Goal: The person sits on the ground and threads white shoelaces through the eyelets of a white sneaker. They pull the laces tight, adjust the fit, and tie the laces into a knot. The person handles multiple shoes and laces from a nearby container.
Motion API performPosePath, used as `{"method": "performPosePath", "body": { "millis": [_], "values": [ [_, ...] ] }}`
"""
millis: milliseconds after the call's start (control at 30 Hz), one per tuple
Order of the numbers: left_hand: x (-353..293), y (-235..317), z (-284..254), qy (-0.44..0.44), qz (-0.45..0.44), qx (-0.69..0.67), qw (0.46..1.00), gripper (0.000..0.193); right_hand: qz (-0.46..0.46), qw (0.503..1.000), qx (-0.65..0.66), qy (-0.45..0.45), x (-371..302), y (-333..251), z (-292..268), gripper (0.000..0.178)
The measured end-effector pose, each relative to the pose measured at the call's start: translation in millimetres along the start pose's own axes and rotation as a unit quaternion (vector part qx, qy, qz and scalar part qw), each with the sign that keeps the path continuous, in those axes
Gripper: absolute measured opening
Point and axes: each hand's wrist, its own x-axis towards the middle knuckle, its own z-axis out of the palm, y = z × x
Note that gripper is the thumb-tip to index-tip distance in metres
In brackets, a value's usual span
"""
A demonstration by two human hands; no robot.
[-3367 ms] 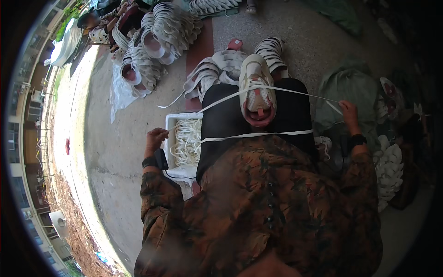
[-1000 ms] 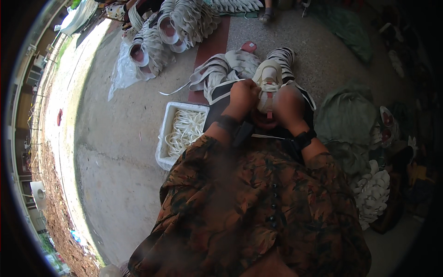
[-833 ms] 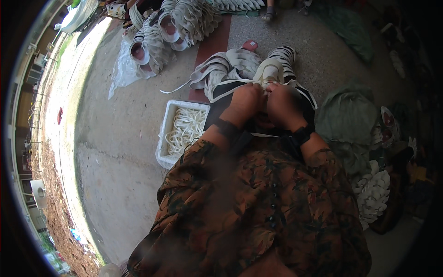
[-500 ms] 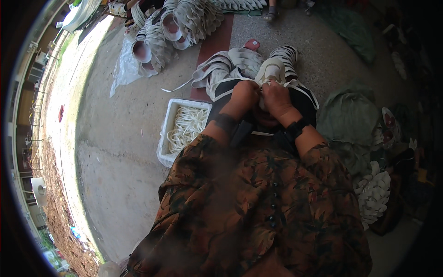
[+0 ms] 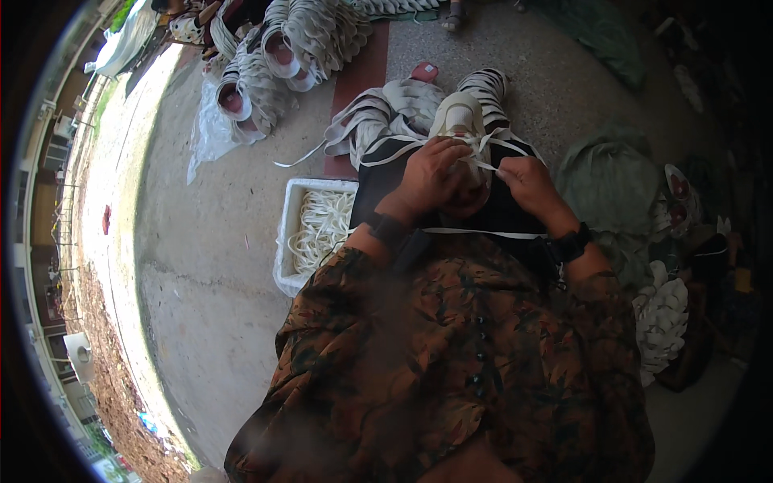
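A cream-white shoe upper [image 5: 460, 114] lies toe outward over my lap, on dark cloth. My left hand [image 5: 433, 171] has its fingers curled over the upper's left side at the lacing; part of the grip is hidden. A flat white shoelace [image 5: 485, 164] stretches from the upper to my right hand [image 5: 527, 187], pinched between thumb and fingers. Other lengths of lace trail to both sides, and one runs across my lap below the hands. Stacks of white shoe uppers [image 5: 415, 103] sit just beyond, with a small reddish piece [image 5: 424, 72] at their far end.
On the left, a white foam box [image 5: 283, 241] holds a tangle of white laces [image 5: 324, 225]. More bundled uppers [image 5: 318, 40] lie on the concrete farther off, beside clear plastic [image 5: 208, 129]. Green sacks [image 5: 608, 181] and a pile of white pieces [image 5: 662, 322] are on the right.
My right hand has moved right, away from the upper, drawing a lace out with it. The left hand has shifted slightly, staying at the upper. The whole view has shifted a little.
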Motion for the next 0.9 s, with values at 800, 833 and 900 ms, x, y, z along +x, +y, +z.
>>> {"method": "performPosePath", "body": {
  "millis": [800, 833, 900],
  "values": [
    [33, -22, -19, -0.299, -0.142, -0.162, 0.929, 0.016, 0.154, 0.964, 0.106, 0.188, 30, 22, 44, 0.005],
    [29, -14, -37, -0.308, -0.215, -0.203, 0.904, 0.019, 0.107, 0.969, 0.080, 0.207, 32, 20, 45, 0.003],
    [19, -14, -41, -0.273, -0.252, -0.242, 0.897, 0.017, 0.012, 0.971, 0.026, 0.236, 34, 15, 50, 0.006]
  ]
}}
